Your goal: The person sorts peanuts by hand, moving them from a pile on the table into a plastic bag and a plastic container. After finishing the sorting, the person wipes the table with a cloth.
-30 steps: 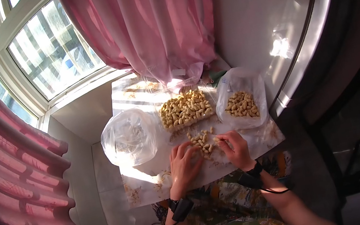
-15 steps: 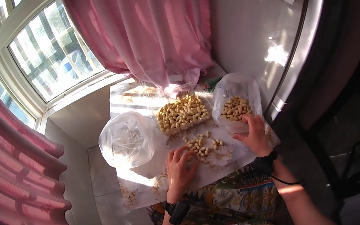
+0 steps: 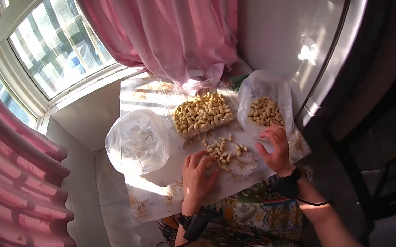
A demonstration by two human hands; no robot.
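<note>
A loose pile of unshelled peanuts [image 3: 222,152] lies on the white, patterned tabletop. My left hand [image 3: 198,177] rests just left of it, fingers bent and a little apart, with nothing visible in them. Across the pile, my right hand [image 3: 277,152] is at the near edge of a clear plastic bag [image 3: 284,93] that contains peanuts [image 3: 263,111]. Its thumb stands apart from the fingers and no peanut shows between them. Behind the pile, a clear container full of peanuts [image 3: 201,112] stands between the two bags.
Another clear plastic bag [image 3: 138,143], puffed and open, stands on the left of the table [image 3: 170,206]. A pink curtain [image 3: 167,23] hangs down to the table's back edge. On the right is a grey wall [image 3: 282,29], and a window [image 3: 60,47] is at the left.
My right hand has shifted slightly left and down, off the bag's peanuts toward the loose pile. My left hand stays beside the pile. The whole view has tilted a little.
</note>
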